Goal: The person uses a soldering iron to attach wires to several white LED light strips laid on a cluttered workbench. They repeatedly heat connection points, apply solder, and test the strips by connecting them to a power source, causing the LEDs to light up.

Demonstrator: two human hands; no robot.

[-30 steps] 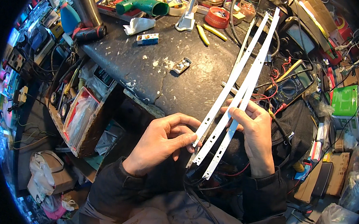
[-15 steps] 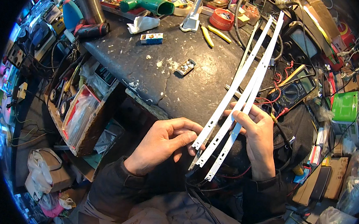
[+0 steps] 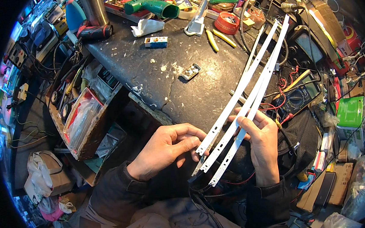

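Several long, narrow white LED strips, dotted with small dark slots, slant from my lap up over the bench toward the far right. My left hand pinches the near end of the leftmost strip between thumb and fingers. Partway up, my right hand grips the strips to its right, thumb on top and fingers behind. The strips fan apart at the near end and bunch closer at the far end. A thinner strip edge shows behind the left one; its lower part is mostly hidden.
On the dark bench lie a small metal tray of parts, yellow-handled pliers, a small blue-and-white box and a red round tin. A multimeter with red leads sits right. Open drawers jut out left.
The whole view has shifted slightly. Both hands keep the same hold on the strips.
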